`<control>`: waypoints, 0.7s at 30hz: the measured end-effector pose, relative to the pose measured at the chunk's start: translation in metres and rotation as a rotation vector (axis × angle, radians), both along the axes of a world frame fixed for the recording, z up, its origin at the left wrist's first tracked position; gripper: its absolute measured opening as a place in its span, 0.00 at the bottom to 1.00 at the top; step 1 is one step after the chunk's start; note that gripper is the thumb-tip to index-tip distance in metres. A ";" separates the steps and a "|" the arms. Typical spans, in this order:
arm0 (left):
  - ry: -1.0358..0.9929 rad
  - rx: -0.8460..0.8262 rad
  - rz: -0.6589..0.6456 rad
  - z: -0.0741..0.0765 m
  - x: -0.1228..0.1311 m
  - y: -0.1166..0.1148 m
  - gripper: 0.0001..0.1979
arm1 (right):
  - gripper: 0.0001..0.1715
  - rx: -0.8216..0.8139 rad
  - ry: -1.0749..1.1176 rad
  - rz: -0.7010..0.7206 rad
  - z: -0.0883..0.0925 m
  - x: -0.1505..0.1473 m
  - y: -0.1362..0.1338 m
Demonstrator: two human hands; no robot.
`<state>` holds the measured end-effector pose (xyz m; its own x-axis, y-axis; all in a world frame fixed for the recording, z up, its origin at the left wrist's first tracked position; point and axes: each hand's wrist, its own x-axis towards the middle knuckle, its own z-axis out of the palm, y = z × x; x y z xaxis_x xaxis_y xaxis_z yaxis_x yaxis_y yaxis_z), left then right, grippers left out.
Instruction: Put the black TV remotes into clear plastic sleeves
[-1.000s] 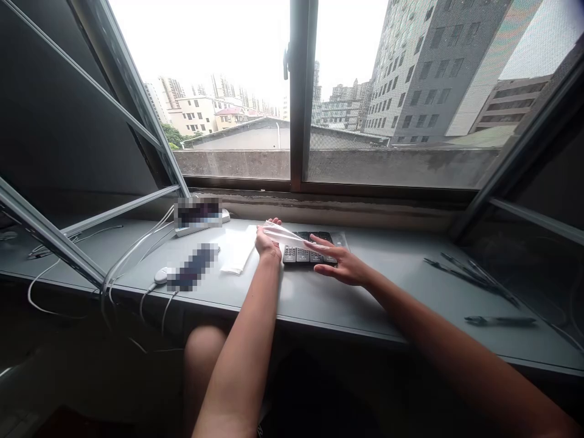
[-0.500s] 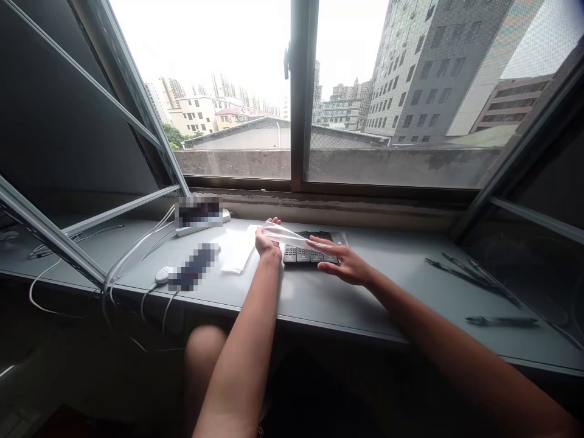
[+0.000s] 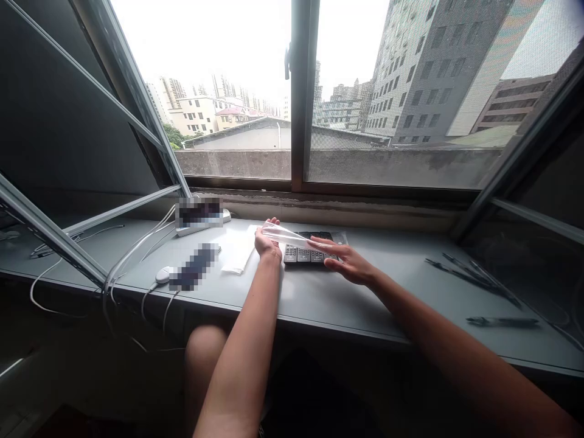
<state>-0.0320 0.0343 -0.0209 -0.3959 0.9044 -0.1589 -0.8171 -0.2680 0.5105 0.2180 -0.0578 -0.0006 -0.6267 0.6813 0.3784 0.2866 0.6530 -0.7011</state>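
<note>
A small black keyboard [image 3: 303, 254] lies on the grey window-side desk [image 3: 319, 298]. A clear plastic film [image 3: 287, 235] is lifted off its left end. My left hand [image 3: 267, 241] pinches the film's left edge, fingers closed on it. My right hand [image 3: 342, 261] lies over the keyboard's right part with fingers stretched out, fingertips touching the film's lower right edge.
A white paper or packet [image 3: 237, 250] lies left of the keyboard. Further left are a blurred dark device [image 3: 195, 266], a white mouse [image 3: 161, 275], a power strip [image 3: 201, 216] and white cables [image 3: 132, 255]. Dark pens [image 3: 469, 277] lie at the right. Open window frames flank the desk.
The film stays lifted by my left hand. My right hand has slid slightly to the right along the keyboard. Little else has moved.
</note>
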 end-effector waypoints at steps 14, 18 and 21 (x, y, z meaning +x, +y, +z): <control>-0.037 0.111 -0.001 0.004 -0.004 -0.007 0.28 | 0.39 -0.106 0.134 -0.040 0.008 0.007 0.000; 0.001 0.176 -0.181 0.007 0.004 -0.015 0.32 | 0.41 -0.189 0.243 -0.066 0.002 0.004 0.004; 0.045 0.201 -0.314 0.011 0.011 -0.020 0.29 | 0.44 -0.271 0.301 -0.060 -0.004 0.000 0.007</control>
<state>-0.0207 0.0144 -0.0097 -0.0967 0.9943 0.0454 -0.8535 -0.1063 0.5102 0.2178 -0.0507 -0.0043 -0.4718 0.8132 0.3408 0.0742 0.4217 -0.9037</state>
